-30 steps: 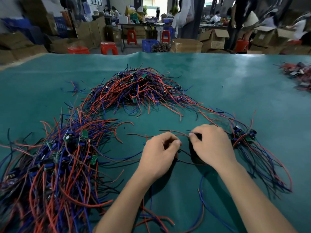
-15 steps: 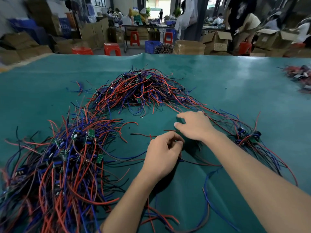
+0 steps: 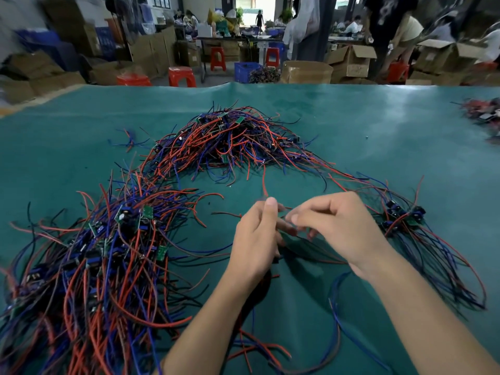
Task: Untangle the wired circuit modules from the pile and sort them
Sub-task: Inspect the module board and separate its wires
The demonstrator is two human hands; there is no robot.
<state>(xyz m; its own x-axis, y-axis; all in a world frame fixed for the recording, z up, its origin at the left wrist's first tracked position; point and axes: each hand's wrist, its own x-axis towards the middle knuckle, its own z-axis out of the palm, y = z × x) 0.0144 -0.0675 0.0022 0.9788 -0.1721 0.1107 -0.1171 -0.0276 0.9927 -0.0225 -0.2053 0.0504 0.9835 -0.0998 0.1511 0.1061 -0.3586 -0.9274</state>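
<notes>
While we look down, a green mat covers the table, reaching to its far edge at 12 o'clock. Beyond it the room holds cardboard boxes, red stools and a blue crate, with people standing and sitting farther back, blurred.

Our big pile of red and blue wires with small green boards fills 8 o'clock. A second pile sits at 12 o'clock, a smaller bunch at 3 o'clock, and another heap lies well apart at 2 o'clock.

Our left hand and right hand meet just below centre, fingertips close together. The left has its fingers curled with the thumb up, pinching thin wires; the right curls its fingers in toward the same strands and seems to pinch them too, though blur hides the exact grip. A red wire rises from between them toward 12 o'clock.
</notes>
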